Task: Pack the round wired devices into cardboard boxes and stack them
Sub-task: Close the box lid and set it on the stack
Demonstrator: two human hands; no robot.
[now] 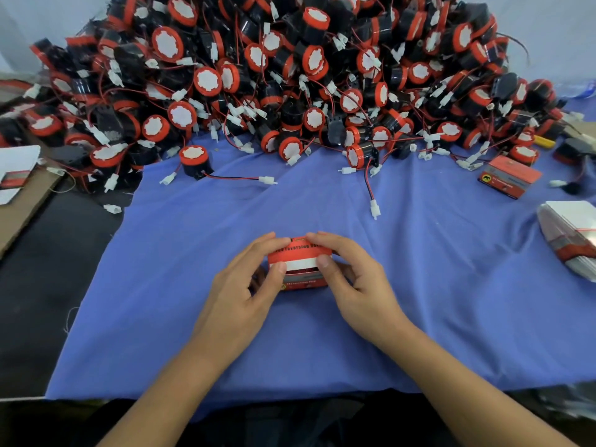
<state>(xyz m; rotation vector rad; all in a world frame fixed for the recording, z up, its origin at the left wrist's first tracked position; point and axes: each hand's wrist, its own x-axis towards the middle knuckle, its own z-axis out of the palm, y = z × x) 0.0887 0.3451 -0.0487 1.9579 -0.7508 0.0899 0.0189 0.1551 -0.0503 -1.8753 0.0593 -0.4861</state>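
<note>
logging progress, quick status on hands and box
Left hand and right hand both grip red box, closing it. Device pile behind. Blue cloth around box clear.

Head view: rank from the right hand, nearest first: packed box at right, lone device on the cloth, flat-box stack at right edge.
From the right hand:
1. Lone device, up and left on the cloth.
2. Flat-box stack, right edge.
3. Packed box, upper right.
Items 1 and 2 are close; treat their order as uncertain.

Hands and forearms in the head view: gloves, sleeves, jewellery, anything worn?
Nothing worn that shows. The left hand and the right hand are bare, with no gloves, rings or tape visible. Both forearms are uncovered from the wrist down to the bottom edge of the frame: no sleeve cuffs, watch or bracelets in view. Fingernails look short and unpainted. Anything above the elbows is out of frame.
</note>
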